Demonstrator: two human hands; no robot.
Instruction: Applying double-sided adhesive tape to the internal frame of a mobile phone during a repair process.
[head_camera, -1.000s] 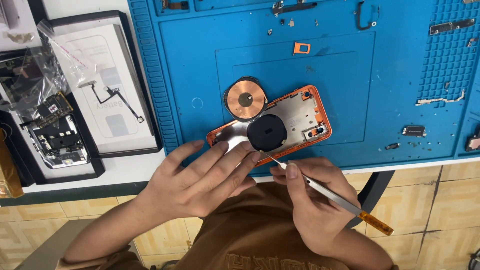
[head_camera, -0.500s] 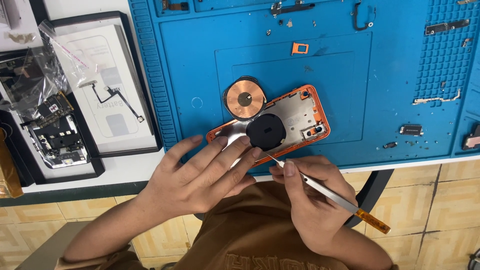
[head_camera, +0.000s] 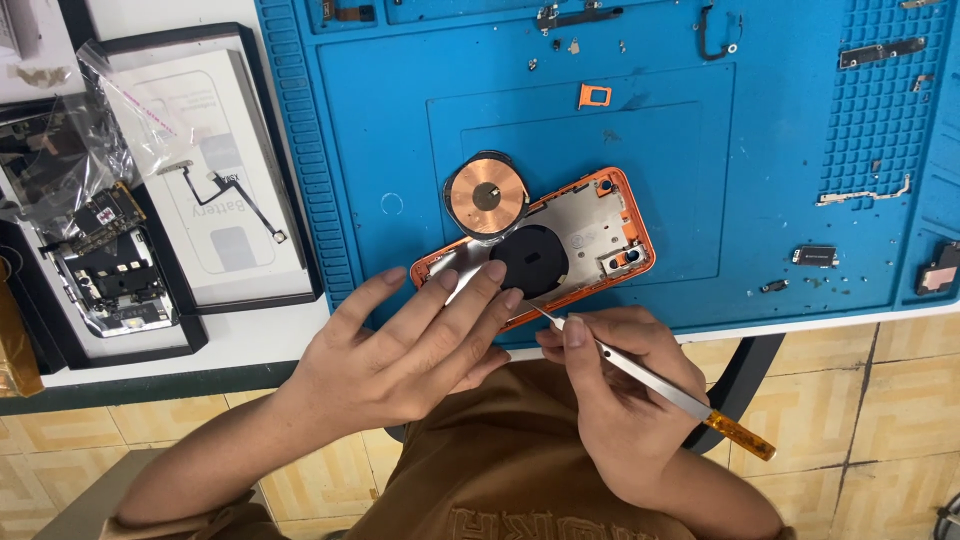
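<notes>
Head view shows my left hand spread flat, pinning the thin, light orange phone housing at frame centre, while my right hand pinches fine tweezers beside its fragile coil.

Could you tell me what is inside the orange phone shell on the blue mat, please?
Inside the orange phone shell lie a bare silver plate and a round black pad. The left hand covers its lower left end, hiding what lies there.

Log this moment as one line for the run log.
left hand: pressing orange phone housing | right hand: holding metal tweezers, tip at housing edge | copper coil: flipped up | surface: blue mat
</notes>
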